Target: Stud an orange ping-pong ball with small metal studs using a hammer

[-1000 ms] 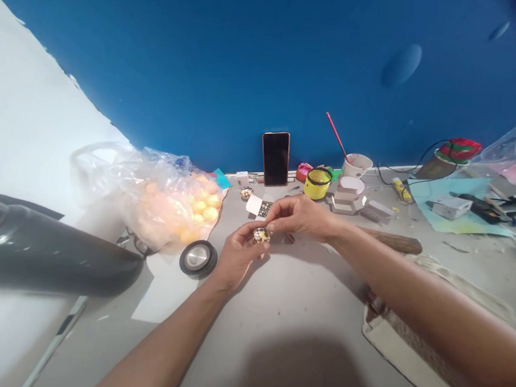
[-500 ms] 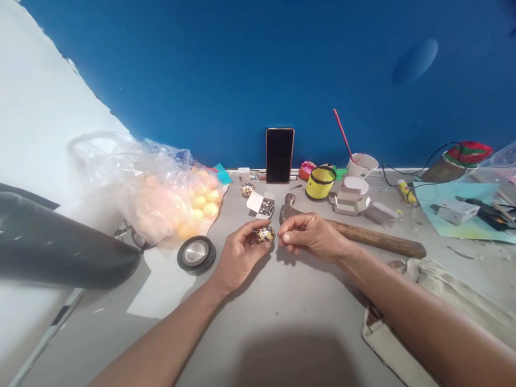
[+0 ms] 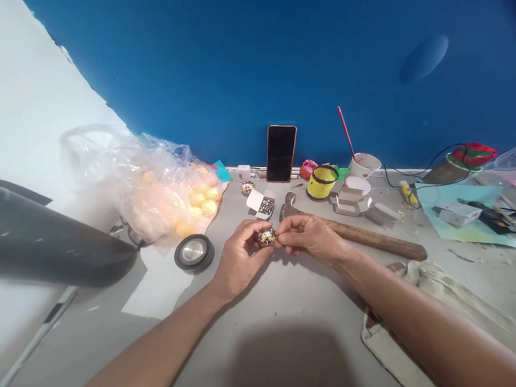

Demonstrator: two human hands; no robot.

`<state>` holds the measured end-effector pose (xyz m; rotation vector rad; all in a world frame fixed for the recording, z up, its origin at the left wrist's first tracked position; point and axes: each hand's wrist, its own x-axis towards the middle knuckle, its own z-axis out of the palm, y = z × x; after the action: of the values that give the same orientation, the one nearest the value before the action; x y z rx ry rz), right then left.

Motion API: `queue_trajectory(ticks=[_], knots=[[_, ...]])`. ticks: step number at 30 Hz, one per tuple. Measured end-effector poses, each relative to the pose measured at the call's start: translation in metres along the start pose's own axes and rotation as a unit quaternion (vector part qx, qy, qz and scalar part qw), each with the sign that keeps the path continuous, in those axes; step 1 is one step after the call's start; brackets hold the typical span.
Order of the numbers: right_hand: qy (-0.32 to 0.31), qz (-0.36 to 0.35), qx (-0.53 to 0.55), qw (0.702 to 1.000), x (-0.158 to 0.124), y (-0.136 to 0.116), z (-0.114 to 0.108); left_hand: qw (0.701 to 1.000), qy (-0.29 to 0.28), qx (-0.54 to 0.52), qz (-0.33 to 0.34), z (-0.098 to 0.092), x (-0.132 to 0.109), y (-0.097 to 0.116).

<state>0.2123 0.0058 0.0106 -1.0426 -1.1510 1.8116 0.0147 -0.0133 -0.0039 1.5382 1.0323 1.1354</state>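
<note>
A small ball (image 3: pixel 267 236), studded with shiny silver pieces with dark and yellowish patches between them, is held between the thumb and fingers of my left hand (image 3: pixel 240 253). My right hand (image 3: pixel 308 239) is closed in a pinch, its fingertips against the ball's right side. Whatever sits in that pinch is too small to make out. Just behind the ball stands an open little white box (image 3: pixel 262 205) filled with shiny metal pieces that look like thumbtacks. A second studded ball (image 3: pixel 247 187) rests farther back.
A hammer (image 3: pixel 371 237) lies behind my right hand. Left are a round black-rimmed disc (image 3: pixel 194 253) and a plastic bag (image 3: pixel 155 192) of orange balls. A phone (image 3: pixel 281 153) leans on the blue wall. Right are a yellow cup (image 3: pixel 321 182), opened boxes (image 3: pixel 351 203) and a cloth (image 3: pixel 451 305).
My right hand has moved slightly left, so its pinched fingertips now meet the ball. My left hand still holds the ball. The view has shifted a little.
</note>
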Motion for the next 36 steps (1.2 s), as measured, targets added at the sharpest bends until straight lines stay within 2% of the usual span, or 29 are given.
queue_trajectory(ticks=[7,14,21,30,36], knots=[[0.013,0.009,-0.043,0.999,-0.003,-0.007,0.001,0.999,-0.004,0.049,0.022,0.0,0.0,0.0],[0.028,0.024,-0.072,0.997,-0.005,-0.009,0.004,0.999,0.0,0.047,0.019,0.001,0.0,0.002],[0.019,0.024,-0.039,0.999,-0.004,-0.006,0.002,0.999,0.003,0.027,0.023,0.001,-0.001,0.001],[0.035,0.014,-0.061,0.997,-0.005,-0.005,0.005,0.998,0.016,0.045,0.034,0.003,-0.003,0.004],[0.071,-0.018,-0.101,0.992,-0.011,-0.01,0.016,0.997,0.012,0.072,0.037,0.003,-0.005,0.005]])
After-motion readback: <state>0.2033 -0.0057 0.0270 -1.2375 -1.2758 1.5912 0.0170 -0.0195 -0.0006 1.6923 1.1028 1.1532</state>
